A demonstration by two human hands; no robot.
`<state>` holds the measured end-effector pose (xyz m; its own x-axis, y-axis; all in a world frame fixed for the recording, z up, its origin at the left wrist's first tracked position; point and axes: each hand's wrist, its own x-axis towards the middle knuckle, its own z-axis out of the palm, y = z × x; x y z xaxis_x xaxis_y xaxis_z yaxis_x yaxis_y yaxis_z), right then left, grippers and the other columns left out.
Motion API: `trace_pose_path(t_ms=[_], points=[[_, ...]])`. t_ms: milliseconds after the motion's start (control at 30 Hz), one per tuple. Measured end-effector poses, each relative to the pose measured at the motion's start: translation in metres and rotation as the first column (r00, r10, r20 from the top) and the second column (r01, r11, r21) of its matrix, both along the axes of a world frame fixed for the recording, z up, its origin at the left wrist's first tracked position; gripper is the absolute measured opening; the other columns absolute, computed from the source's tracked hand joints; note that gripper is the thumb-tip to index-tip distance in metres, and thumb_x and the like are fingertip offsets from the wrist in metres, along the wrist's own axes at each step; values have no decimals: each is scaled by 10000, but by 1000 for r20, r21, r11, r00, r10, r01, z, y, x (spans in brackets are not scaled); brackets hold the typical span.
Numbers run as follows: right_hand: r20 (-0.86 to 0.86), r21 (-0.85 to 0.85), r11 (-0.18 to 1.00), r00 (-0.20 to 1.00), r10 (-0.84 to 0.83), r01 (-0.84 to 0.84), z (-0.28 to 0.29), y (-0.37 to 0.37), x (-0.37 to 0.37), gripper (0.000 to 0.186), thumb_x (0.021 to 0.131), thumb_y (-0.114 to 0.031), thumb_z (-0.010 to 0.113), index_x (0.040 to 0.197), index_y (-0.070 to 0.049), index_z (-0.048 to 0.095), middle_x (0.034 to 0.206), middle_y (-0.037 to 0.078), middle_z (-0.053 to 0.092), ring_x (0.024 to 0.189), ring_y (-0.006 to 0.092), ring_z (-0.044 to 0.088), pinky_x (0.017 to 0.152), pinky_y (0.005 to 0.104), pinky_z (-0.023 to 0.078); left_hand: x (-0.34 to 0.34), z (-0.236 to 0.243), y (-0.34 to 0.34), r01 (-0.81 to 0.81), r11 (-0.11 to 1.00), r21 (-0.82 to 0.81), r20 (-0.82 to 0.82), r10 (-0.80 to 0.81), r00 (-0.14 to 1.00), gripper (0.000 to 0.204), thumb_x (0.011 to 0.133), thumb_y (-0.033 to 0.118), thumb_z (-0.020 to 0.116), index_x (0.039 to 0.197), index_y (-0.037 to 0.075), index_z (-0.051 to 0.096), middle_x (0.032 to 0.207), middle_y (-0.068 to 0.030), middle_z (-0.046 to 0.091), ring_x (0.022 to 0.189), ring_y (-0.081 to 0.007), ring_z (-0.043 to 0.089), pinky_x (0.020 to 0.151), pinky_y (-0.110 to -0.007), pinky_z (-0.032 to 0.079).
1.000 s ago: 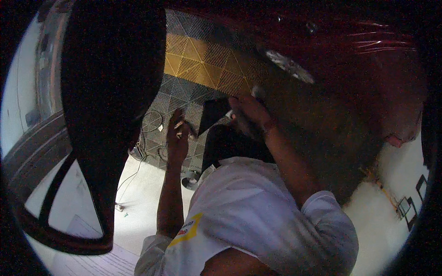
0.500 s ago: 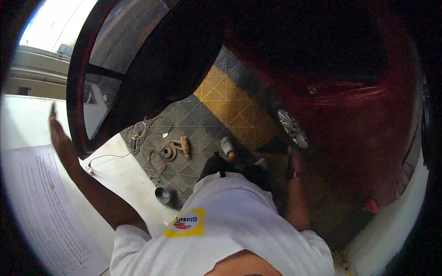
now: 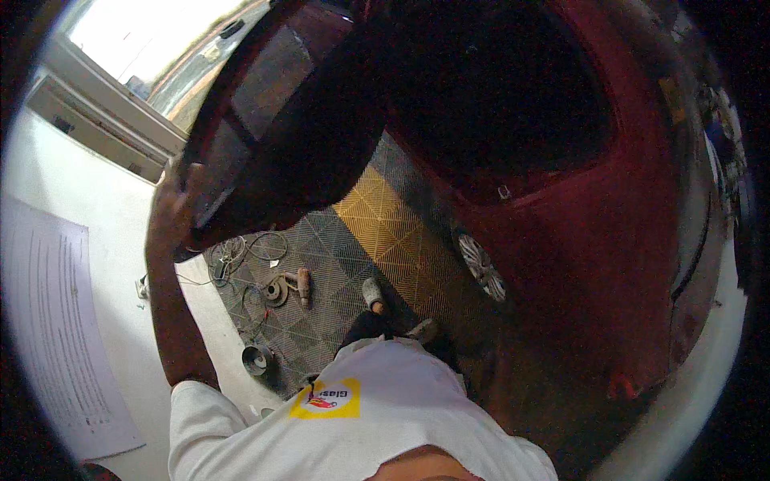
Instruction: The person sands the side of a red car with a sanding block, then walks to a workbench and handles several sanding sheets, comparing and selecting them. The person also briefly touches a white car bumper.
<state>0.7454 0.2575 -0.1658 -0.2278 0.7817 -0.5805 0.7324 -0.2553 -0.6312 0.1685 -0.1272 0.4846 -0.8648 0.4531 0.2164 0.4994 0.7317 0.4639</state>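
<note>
My left hand point(image 3: 172, 210) is at the outer edge of an open dark red car door point(image 3: 281, 168), on the far left. Its fingers wrap over the rear edge beside the window glass, slightly smeared by motion. The door stands swung out from the dark red car body point(image 3: 569, 264), whose dark door opening point(image 3: 497, 104) faces me. A silver wheel point(image 3: 481, 264) shows low on the car. My right hand is out of the picture.
On the grey and yellow tiled floor point(image 3: 385, 208) lie coiled cables point(image 3: 265, 244), a round disc-like part point(image 3: 275, 292), a brown cylindrical tool point(image 3: 302, 287) and a dark round can-like object point(image 3: 257, 361). A white wall with a printed sheet point(image 3: 56, 321) stands at left.
My left hand has come onto the door's edge from beside it. The door has shifted right in view as the view turned. My right hand, earlier near the wheel, has left the picture.
</note>
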Motion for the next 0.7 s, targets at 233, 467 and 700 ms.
trace_pose_path(t_ms=[233,467,700], points=[[257,79,994,965,48,-70,11,-17,32,548,1082,-511,579,1234,-12,745,1005,164,753,865,309,670,821,465,547,46,-31,139,584,720,376,81,-653,753,1193,1007,602,683,1700,-28,-57,1725,-355,176,1616,-449,202,1308,-511,200],[321,73,977,933,165,-198,10,-1,21,556,1074,-517,590,1218,-3,746,994,183,748,847,331,667,811,477,550,96,-74,319,522,817,244,-187,-489,852,1283,990,783,525,1669,-80,-139,1690,-470,-110,1609,-570,-138,1292,-651,-54],[418,137,966,897,146,-221,8,3,25,565,1067,-523,601,1201,6,748,984,202,743,829,353,664,802,489,554,68,-95,393,788,488,374,-56,-837,545,1167,1015,797,429,1715,-5,-50,1762,-354,-11,1631,-536,-67,1278,-716,-29]])
